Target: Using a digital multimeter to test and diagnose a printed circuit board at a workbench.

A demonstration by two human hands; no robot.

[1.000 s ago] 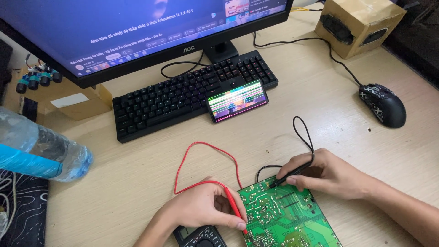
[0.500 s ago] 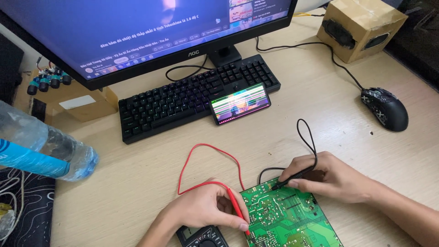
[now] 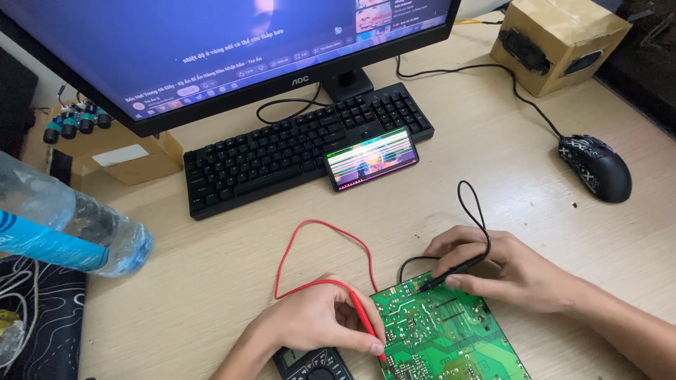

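While each hand's grip pinches a probe on circuit board point(image 3: 443, 334), left hand point(image 3: 317, 320), right hand point(image 3: 503, 271), red probe point(image 3: 366, 325), black probe point(image 3: 451, 271), multimeter point(image 3: 313, 364), phone point(image 3: 371, 158), keyboard point(image 3: 303, 144) beyond.

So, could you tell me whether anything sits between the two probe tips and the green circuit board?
Nothing visible does: the red probe in the left hand and the black probe in the right hand reach the green circuit board unobstructed.
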